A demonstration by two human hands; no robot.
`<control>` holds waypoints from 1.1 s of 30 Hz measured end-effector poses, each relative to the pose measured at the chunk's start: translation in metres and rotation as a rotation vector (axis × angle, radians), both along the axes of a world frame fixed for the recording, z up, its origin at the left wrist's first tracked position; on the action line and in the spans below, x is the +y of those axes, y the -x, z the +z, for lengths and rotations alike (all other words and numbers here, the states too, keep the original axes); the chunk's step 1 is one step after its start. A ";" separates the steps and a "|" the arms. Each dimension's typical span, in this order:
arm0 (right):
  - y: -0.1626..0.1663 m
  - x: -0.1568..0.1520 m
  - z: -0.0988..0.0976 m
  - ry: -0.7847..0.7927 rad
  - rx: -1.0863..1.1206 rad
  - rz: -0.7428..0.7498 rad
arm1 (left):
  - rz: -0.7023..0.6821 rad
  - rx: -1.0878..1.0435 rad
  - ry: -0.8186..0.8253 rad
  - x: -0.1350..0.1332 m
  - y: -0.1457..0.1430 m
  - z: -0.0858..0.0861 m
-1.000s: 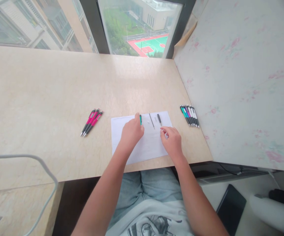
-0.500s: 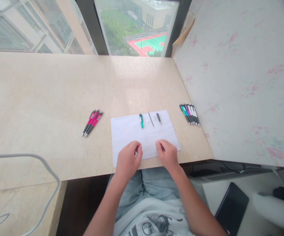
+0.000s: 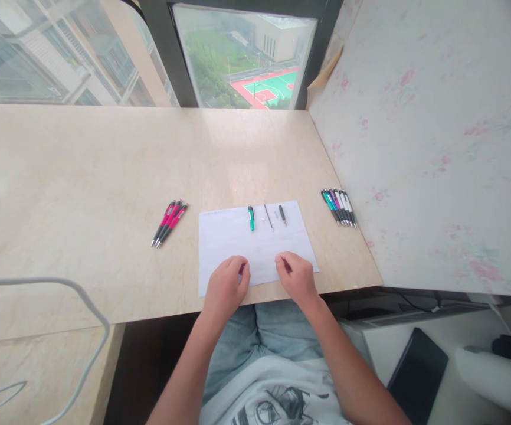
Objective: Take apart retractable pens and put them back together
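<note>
My left hand [image 3: 228,282] rests curled on the lower left part of a white sheet of paper [image 3: 220,236]. Opposite it, my right hand [image 3: 297,275] lies loosely closed on the sheet's lower right part. No object shows in either hand. Above them on the paper, pen parts lie in a row: a green pen barrel [image 3: 251,218] with a black clip, a thin ink refill [image 3: 268,217], a small spring [image 3: 276,215] and a black grip section [image 3: 282,215] with a metal tip. A tiny clear piece [image 3: 262,219] sits near the refill.
Three pink pens [image 3: 169,223] lie left of the paper. Several pens [image 3: 338,208] in green, purple and white lie side by side near the papered wall [image 3: 436,177]. A grey cable [image 3: 91,307] loops over the table [image 3: 82,177] at the left. A window stands behind.
The view has shifted slightly. Both hands keep their closed pose on the paper, and the pen parts stay where they were.
</note>
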State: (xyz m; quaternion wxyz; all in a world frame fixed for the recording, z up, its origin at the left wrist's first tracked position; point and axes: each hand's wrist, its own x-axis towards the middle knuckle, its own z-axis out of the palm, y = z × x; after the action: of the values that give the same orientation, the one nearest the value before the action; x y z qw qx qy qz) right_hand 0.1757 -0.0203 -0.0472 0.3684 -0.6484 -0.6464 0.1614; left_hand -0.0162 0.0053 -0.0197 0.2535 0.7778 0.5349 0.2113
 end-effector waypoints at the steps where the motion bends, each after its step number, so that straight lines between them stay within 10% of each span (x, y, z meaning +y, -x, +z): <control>1: 0.000 0.000 0.002 -0.020 0.004 -0.012 | -0.006 -0.013 0.002 0.000 0.000 0.001; 33: 0.002 0.024 -0.004 0.037 -0.110 0.095 | -0.097 -0.158 0.060 0.013 -0.013 -0.014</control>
State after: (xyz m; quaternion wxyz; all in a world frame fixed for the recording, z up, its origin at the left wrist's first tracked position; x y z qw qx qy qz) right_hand 0.1732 0.0032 -0.0511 0.3119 -0.6317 -0.6926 0.1547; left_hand -0.0033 0.0179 -0.0338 0.3281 0.7758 0.4810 0.2431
